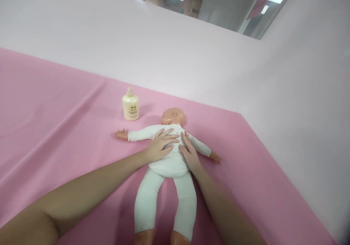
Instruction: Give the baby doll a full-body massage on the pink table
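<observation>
A baby doll in a white one-piece suit lies on its back on the pink cloth, head away from me and arms spread out. My left hand lies flat on the doll's chest with its fingers stretched and spread. My right hand rests on the doll's right flank, fingers straight and together, pointing toward the head. Neither hand holds anything.
A small cream-coloured bottle stands upright on the cloth just left of the doll's head. White partition walls close in the back and the right side of the pink surface. Folds run through the cloth on the left.
</observation>
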`<state>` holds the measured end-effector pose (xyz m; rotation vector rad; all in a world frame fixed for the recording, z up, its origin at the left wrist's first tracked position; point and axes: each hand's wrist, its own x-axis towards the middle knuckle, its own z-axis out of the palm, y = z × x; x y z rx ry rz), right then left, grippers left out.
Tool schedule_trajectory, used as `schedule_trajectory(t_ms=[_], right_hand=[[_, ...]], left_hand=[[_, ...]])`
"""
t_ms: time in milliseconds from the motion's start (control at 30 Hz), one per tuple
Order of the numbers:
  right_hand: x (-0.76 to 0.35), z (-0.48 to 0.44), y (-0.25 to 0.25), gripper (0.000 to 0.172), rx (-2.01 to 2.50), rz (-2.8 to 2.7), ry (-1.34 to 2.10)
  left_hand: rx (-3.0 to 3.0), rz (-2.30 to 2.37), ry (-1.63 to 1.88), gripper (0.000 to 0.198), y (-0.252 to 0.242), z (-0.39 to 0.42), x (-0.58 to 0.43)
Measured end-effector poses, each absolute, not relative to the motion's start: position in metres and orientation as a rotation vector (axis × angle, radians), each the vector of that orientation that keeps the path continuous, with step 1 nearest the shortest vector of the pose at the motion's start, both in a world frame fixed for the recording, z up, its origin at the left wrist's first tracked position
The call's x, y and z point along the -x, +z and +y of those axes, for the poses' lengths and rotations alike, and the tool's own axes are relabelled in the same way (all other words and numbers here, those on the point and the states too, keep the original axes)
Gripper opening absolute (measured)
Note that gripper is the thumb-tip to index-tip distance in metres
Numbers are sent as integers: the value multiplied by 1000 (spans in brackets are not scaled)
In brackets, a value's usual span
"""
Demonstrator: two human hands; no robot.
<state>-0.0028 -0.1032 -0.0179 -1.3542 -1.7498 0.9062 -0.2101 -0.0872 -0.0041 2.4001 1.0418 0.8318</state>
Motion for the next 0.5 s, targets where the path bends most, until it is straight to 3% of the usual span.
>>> schedule_trajectory(t_ms=[500], right_hand=[[2,-103,-21,72,1310,-1697,931]], left_hand=[[-2408,1018,877,39,-7,-87,210]])
